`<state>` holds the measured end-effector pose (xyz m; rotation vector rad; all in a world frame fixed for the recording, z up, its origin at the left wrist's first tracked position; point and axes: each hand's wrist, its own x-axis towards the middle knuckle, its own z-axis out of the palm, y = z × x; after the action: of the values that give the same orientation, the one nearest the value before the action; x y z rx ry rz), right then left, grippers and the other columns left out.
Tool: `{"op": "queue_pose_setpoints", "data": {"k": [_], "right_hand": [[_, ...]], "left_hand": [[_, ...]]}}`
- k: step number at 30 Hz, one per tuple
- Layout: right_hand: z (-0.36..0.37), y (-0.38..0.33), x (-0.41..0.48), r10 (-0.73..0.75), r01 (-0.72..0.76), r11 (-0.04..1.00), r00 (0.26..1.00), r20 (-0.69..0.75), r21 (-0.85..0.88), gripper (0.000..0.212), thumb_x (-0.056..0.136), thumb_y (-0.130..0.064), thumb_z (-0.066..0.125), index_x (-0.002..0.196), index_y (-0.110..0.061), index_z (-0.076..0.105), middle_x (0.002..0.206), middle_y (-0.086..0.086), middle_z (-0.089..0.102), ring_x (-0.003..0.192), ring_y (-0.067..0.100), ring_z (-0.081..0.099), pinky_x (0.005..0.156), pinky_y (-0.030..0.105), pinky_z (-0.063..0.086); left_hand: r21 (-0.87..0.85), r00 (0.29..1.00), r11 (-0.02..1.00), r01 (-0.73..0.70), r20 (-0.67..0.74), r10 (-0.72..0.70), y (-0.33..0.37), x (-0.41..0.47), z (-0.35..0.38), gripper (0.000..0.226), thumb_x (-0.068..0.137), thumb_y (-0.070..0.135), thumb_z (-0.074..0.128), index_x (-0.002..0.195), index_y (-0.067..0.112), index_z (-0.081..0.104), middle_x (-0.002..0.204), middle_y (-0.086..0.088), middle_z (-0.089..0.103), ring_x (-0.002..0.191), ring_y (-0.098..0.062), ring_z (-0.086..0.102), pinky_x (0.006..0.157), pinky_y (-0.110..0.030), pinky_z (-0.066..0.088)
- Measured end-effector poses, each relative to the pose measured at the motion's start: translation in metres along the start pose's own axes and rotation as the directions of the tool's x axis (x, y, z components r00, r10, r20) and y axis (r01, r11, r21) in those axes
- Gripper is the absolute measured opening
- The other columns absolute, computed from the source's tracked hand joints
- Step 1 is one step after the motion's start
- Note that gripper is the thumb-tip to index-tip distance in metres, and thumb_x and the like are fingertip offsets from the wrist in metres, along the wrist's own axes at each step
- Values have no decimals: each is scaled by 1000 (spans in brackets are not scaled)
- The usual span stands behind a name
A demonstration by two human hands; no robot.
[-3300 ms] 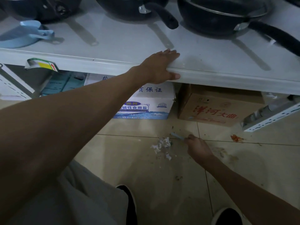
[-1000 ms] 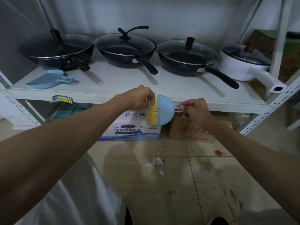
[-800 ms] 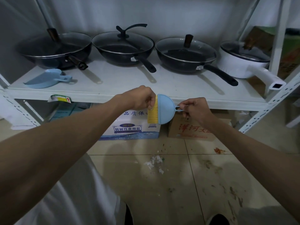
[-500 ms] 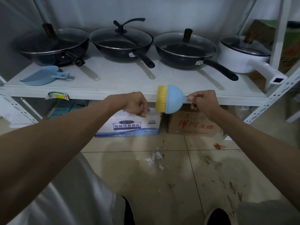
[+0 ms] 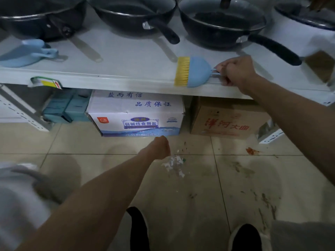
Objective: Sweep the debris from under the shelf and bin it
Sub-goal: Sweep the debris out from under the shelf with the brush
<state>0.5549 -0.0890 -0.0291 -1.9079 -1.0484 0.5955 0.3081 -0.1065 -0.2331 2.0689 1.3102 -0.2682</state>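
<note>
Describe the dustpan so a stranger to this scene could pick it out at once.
Look at the white shelf that carries the row of black pans. At its far left end lies the dustpan. It is pale blue with a short handle and no yellow bristles, unlike the brush.

Dim, bluish light (brightest on the shelf (image 5: 126,57)), soft shadows on the floor (image 5: 190,214), edges bowed and blurred.

Pans (image 5: 134,17) lined the far side of the shelf (image 5: 126,57). The dustpan (image 5: 23,55) lay at its left, the brush (image 5: 194,74) at its near edge, rightward. Beneath sat a salt carton (image 5: 137,115), with a cardboard box (image 5: 228,120) to its right. Debris (image 5: 174,163) lay on the floor (image 5: 199,196) just nearer.
</note>
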Motion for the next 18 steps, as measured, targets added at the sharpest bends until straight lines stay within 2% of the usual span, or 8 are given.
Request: {"op": "queue_pose_setpoints", "data": {"k": [3,6,10,13,15,17,18], "right_hand": [[5,4,15,-80,79,990,997,0,-119,16,85,-10,61,95,-6,74,82,10,68,68,12,58,67,27,53],[7,8,24,-159,145,960,987,-40,-241,21,85,-16,64,101,-7,73,89,5,68,82,10,61,70,19,50],[4,9,23,-194,164,949,977,-87,-269,18,84,-11,66,98,-5,74,93,4,71,86,8,63,78,16,50],[-2,6,14,-237,187,938,961,-143,-291,16,83,-9,64,95,-5,74,96,8,73,87,8,64,84,21,53],[-3,-2,4,-263,206,936,948,-180,-286,17,86,-8,60,96,-5,73,97,6,72,86,6,62,79,12,49],[1,-14,-12,-302,246,929,936,-182,-277,17,89,-9,59,100,-5,71,94,0,67,86,4,59,67,0,41],[5,-21,-21,-328,278,921,931,-160,-274,17,90,-10,59,102,-6,70,94,-2,65,88,4,57,66,1,40]], "left_hand": [[-72,999,997,24,-28,-26,-3,15,16,20,84,13,65,98,1,73,107,-12,69,103,-26,65,94,-36,53],[-144,998,988,55,-15,-58,-2,24,23,20,86,11,63,100,1,72,105,-13,69,100,-27,67,90,-36,55],[-143,995,987,71,84,-60,4,25,21,25,90,6,54,109,-4,67,111,-17,66,101,-32,66,92,-42,55],[-91,982,992,90,176,-73,11,15,-1,24,91,6,56,111,1,68,103,-8,66,90,-23,65,88,-36,56],[-63,976,992,107,196,-93,14,3,-26,25,94,10,56,116,6,67,99,-4,64,85,-19,61,79,-32,55],[-53,975,994,99,205,-86,8,-11,-52,21,95,11,56,111,4,67,103,-7,68,82,-21,64,71,-29,54],[-56,975,995,85,212,-71,4,-19,-65,24,95,10,56,112,-1,66,107,-13,71,84,-23,66,69,-29,55]]}}
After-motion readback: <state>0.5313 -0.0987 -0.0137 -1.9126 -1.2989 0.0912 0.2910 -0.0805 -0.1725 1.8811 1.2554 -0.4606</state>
